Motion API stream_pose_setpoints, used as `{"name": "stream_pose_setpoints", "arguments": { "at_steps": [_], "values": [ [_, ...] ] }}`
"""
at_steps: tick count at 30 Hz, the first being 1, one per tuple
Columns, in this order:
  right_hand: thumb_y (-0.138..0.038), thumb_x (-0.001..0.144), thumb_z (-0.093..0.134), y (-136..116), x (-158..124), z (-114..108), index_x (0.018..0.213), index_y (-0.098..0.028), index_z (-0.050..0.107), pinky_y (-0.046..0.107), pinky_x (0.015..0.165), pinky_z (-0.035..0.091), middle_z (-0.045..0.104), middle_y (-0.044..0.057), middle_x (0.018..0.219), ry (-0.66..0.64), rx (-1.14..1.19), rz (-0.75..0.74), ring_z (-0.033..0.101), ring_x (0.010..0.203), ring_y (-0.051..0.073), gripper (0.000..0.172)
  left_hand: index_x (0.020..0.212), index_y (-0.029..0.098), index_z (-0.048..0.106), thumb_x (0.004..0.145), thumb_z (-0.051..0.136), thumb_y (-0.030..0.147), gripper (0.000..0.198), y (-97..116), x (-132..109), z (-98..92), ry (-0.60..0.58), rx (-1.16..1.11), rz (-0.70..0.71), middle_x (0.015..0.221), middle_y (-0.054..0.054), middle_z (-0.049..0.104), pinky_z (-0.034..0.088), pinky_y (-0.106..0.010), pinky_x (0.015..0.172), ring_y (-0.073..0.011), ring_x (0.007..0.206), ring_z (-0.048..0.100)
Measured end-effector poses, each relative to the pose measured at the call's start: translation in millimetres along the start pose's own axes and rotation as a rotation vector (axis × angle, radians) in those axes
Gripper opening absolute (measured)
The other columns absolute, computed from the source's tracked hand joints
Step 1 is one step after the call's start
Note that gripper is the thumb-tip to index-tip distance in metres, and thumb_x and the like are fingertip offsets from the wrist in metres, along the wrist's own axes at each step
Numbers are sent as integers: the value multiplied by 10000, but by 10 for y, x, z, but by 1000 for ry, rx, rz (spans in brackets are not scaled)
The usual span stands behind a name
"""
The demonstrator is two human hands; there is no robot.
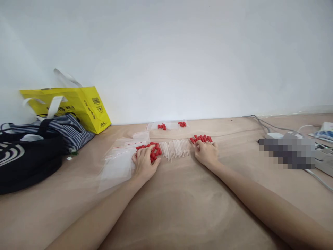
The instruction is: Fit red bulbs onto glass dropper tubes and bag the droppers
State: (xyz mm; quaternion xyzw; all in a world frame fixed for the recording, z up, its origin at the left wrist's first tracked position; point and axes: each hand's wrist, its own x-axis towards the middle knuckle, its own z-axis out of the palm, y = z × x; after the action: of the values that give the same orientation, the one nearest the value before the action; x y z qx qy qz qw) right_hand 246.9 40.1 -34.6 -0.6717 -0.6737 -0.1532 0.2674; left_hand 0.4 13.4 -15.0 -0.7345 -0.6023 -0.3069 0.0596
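My left hand lies over the left part of a heap of small red club-shaped pieces, thumb and fingers apart around some of them. To its right is a row of many thin white sticks laid side by side. My right hand is at the right end of the sticks, fingers curled and drawn together against a second group of red pieces. What its fingertips pinch is hidden. Under and beside the left hand lie clear zip bags with red seal lines.
Farther back, a clear bag lies flat with two red clusters. At left stand a yellow carrier bag, a striped bag and a black bag. Grey cables and white boxes lie at right, before the wall.
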Motion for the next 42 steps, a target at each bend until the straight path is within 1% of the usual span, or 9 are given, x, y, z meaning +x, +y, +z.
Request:
{"name": "stream_pose_setpoints", "arguments": {
  "at_steps": [6,13,17,21,26,32,35,38,42],
  "values": [
    [-212,726,447,-54,18,11,730,-199,587,372,718,203,635,53,694,-73,10,-31,521,742,212,140,1040,218,492,687,569,296,370,-1,-1,-1,-12,58,-20,1035,-82,551,241,-442,831,-290,1009,415],
    [-292,778,403,-109,107,-20,719,-203,624,381,793,206,639,62,779,-163,34,56,519,835,212,245,1042,207,492,698,552,320,366,27,17,20,-11,140,-73,1052,-85,534,227,-429,844,-273,1020,397],
    [-380,770,406,-257,285,-79,722,-190,641,390,802,222,628,75,740,-348,1,170,535,806,220,307,998,212,512,688,563,327,334,36,32,26,-10,170,-124,1036,-73,539,218,-419,852,-258,1014,398],
    [-376,705,486,-361,418,-61,746,-153,642,396,784,245,625,101,770,-493,-39,216,554,780,234,275,850,231,564,686,569,382,224,13,38,18,6,181,-88,974,-56,544,210,-429,842,-253,989,406],
    [-299,699,486,-380,443,8,732,-158,641,380,751,270,628,100,768,-501,-28,229,565,763,229,212,777,206,571,725,507,447,255,-39,44,-14,59,248,-32,914,-70,547,213,-442,831,-258,948,416],
    [-299,756,410,-435,392,-73,753,-133,631,395,763,259,629,125,788,-424,-33,206,559,778,238,276,655,186,572,749,487,391,241,-88,67,-33,88,289,-46,896,-80,555,196,-469,839,-267,928,426],
    [-317,798,374,-427,235,-135,759,-134,597,383,767,258,623,119,817,-286,30,88,540,834,242,291,682,178,566,760,484,350,206,-45,51,-66,154,274,-35,918,-90,559,198,-462,839,-268,941,431],
    [-306,832,365,-316,-27,-168,773,-148,534,335,730,283,617,76,777,-166,210,-155,547,753,194,239,746,178,548,780,472,316,161,47,-18,-106,170,174,66,917,-74,574,200,-441,842,-245,931,454],
    [-271,856,358,-90,-317,-198,776,-168,468,288,684,309,596,26,716,-203,404,-399,519,642,138,171,779,195,515,795,454,266,95,164,-136,-109,-86,-45,346,809,-5,601,203,-401,853,-185,864,502]
  ]
}}
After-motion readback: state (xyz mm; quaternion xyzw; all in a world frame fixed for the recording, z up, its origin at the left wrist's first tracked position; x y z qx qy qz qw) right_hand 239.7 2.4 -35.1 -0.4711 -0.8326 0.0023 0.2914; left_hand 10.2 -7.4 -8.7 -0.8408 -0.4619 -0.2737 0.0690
